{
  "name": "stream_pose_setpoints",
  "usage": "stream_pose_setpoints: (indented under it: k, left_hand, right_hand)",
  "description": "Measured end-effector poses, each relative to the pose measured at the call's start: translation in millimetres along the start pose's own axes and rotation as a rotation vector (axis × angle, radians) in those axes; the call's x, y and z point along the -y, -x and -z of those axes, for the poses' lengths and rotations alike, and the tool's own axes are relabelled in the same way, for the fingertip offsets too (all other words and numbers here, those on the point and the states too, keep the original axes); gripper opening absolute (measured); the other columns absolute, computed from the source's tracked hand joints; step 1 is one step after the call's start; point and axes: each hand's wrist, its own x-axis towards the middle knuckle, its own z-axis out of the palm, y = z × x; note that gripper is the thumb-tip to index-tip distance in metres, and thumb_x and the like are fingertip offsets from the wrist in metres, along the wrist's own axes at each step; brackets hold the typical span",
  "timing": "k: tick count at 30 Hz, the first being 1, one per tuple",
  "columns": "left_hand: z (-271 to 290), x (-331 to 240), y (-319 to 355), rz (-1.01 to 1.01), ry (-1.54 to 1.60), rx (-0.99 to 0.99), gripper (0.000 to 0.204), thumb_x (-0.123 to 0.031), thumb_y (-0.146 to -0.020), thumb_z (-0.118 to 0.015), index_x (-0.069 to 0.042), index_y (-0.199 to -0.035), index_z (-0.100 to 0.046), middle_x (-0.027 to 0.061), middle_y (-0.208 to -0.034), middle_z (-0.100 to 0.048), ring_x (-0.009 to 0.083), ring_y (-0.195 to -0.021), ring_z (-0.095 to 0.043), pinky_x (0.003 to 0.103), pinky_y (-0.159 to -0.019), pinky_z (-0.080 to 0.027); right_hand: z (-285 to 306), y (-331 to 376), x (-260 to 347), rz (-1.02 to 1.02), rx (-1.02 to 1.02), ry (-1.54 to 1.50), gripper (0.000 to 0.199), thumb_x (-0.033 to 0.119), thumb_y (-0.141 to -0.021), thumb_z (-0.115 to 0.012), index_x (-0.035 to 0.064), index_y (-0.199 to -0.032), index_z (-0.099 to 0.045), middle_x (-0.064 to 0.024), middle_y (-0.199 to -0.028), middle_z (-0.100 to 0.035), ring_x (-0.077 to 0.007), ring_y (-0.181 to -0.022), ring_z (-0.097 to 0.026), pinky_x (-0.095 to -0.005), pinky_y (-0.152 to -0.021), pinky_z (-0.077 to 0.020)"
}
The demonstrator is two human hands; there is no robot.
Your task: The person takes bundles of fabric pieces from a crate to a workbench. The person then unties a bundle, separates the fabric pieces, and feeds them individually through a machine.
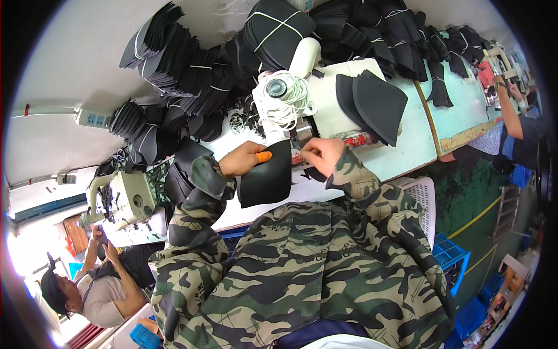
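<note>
My left hand [243, 159] is closed on the edge of a curved black panel [266, 181], which hangs over the front edge of the white table. An orange cover [264, 157] sits on one of its fingertips. To the right, my right hand [324, 155] is pinched together close to the sewing machine's working end; anything between its fingers is too small to make out. The white sewing machine [304, 58] stands just beyond both hands, with a coil of white cord [290, 99] on it. More black panels [376, 104] lie fanned on the machine's right side.
Tied stacks of black panels [192, 64] crowd the back. A white basket [423, 200] stands below the table at right, near a blue crate [450, 256]. One co-worker [104, 285] sits at another machine [128, 200] on the left; another co-worker's arm [511, 119] shows at far right.
</note>
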Motion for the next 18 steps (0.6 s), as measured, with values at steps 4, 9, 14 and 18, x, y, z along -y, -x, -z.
stream_pose_setpoints:
  k: [4,9,14,18]
  left_hand:
    - [0,-10,-4,-0.063,0.040,-0.025,0.028,-0.024,-0.093,-0.051,0.001,-0.099,-0.063,0.0002,-0.071,-0.060,0.0050,-0.061,-0.049,0.023,-0.057,-0.042]
    - [-16,-25,-32,-0.157,0.050,-0.077,0.023,-0.018,-0.091,-0.051,0.002,-0.096,-0.063,0.0005,-0.073,-0.060,0.0066,-0.063,-0.049,0.024,-0.059,-0.042]
    - [-33,-25,-32,-0.080,0.255,-0.200,0.020,-0.018,-0.092,-0.050,0.000,-0.091,-0.060,-0.0010,-0.072,-0.057,0.0061,-0.059,-0.050,0.022,-0.054,-0.043]
    - [-27,-46,-26,0.059,0.326,-0.133,0.021,-0.016,-0.093,-0.045,0.000,-0.086,-0.057,0.0055,-0.057,-0.055,0.0134,-0.035,-0.045,0.026,-0.034,-0.041]
  right_hand:
    - [21,-1,4,-0.027,-0.049,0.042,0.021,0.023,-0.080,-0.061,0.0024,-0.083,-0.062,-0.0129,-0.071,-0.065,-0.0268,-0.065,-0.064,-0.0339,-0.061,-0.0492]
    - [35,-18,1,0.278,-0.075,0.516,0.037,0.024,-0.068,-0.069,0.0042,-0.098,-0.058,-0.0103,-0.085,-0.059,-0.0310,-0.081,-0.053,-0.0393,-0.073,-0.0443]
    - [31,-18,14,0.226,-0.020,0.697,0.024,0.023,-0.075,-0.064,0.0034,-0.088,-0.059,-0.0131,-0.077,-0.060,-0.0317,-0.080,-0.057,-0.0413,-0.072,-0.0445]
    - [37,14,8,0.000,-0.039,0.362,0.021,0.019,-0.077,-0.060,0.0006,-0.088,-0.060,-0.0195,-0.076,-0.061,-0.0347,-0.073,-0.061,-0.0397,-0.065,-0.0472]
